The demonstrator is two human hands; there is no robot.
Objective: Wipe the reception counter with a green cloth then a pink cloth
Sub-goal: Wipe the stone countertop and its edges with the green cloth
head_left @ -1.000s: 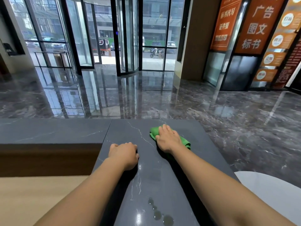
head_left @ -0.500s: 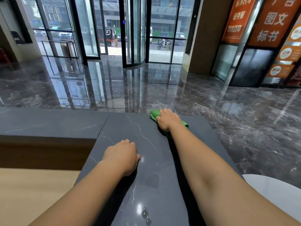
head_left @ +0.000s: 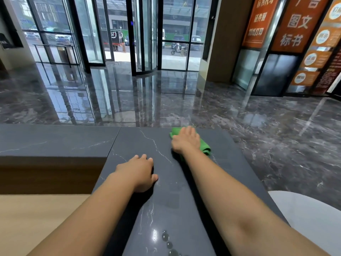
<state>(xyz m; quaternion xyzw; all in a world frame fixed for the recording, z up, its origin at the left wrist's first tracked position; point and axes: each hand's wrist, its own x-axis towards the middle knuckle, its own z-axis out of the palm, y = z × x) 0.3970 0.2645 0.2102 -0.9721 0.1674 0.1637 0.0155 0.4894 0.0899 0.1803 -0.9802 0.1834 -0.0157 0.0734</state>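
- The green cloth (head_left: 204, 145) is pressed onto the table (head_left: 129, 143) under the right hand (head_left: 185, 140). The fingers are laid fairly straight over it, so the cloth appears to be pushed flat, not gripped.
- The cloth is found beneath the palm and fingers. A bunched fold is shown at the little-finger side of that hand, and a corner is shown just past the fingertips. Hand and cloth are placed near the far edge of the table.
- The left hand (head_left: 137, 171) is rested on bare table, nearer the body than the right hand and on its thumb side. Its fingers are loosely curled and nothing is held.
- A short row of water drops (head_left: 168, 243) is seen on the table well behind both hands, between the forearms and close to the body.
- The task is judged to be in its first half: the green-cloth wipe is under way, with the stroke carried out to the far end.
- How much of the table is already wiped cannot be told from the surface. The drops suggest that the near part is left to be done.
- No pink cloth is shown anywhere near either hand, so the second pass is judged not yet begun. That cloth has to be brought in from out of view once the green one is put aside.
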